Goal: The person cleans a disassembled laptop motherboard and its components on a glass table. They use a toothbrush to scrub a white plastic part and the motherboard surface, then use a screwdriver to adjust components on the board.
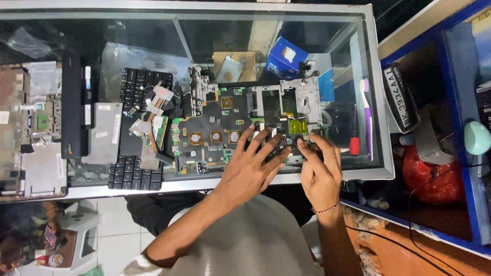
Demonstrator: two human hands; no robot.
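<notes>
Head view looks straight down on a glass-topped counter [378, 102] where a bare laptop motherboard [215, 128] lies flat, and both hands work at its lower right corner, at about four o'clock from the board's middle. The left hand [250, 166] lies spread over the board with fingers extended, their tips pressing on a small dark part [279, 148] at the board's edge; it grips nothing, only steadies. The right hand [321, 171] is curled, its fingertips pinched close on the same dark part from the three o'clock side, though whether they truly grasp it or just push cannot be told from here. To do this well, I judge the spread hand should bear down evenly on bare board and not on the chips, while the pinching fingers move the part level, without twisting, since the yellow-taped patch [298, 126] and thin wires sit just beside it at twelve o'clock. A red-handled screwdriver [354, 138] and a purple toothbrush [367, 115] rest near at three o'clock. At nine o'clock lie a loose keyboard [135, 171] with a copper heat pipe [151, 122] on it, and farther out a stripped laptop shell [36, 128]. A blue box [285, 56] sits under the glass at twelve o'clock.
</notes>
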